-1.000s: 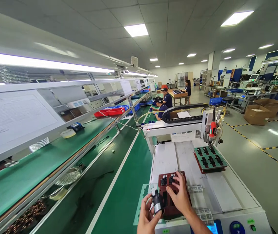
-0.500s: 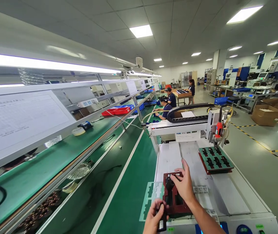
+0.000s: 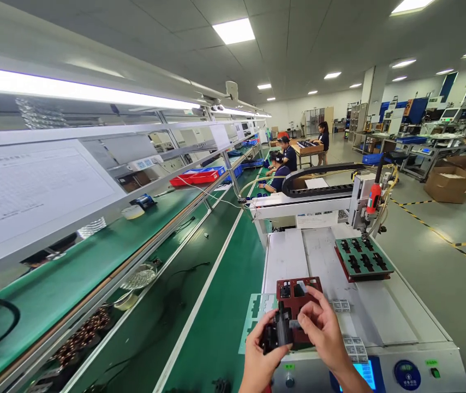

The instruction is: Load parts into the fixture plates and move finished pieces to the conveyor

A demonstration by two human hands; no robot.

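A black moulded plastic part with a stub at its top is gripped in my left hand, thumb below and fingers behind it. My right hand is at the part's right side. Its thumb and fingers are pinched together by a small dark piece; whether that piece belongs to the part I cannot tell. Behind and beneath my hands lies a dark red fixture plate with cut-outs, one of which holds a small black piece. A pale green template sheet sticks out to the left of the plate.
A gantry machine with a red-bodied tool head spans the white machine bed. Under the head sits a green fixture loaded with several black parts. White sticker sheets lie right. Green conveyor runs left; co-workers sit farther along.
My left hand has raised the black part in front of the red plate. My right hand has come down and back from the plate to the part's side. The camera view has shifted slightly.
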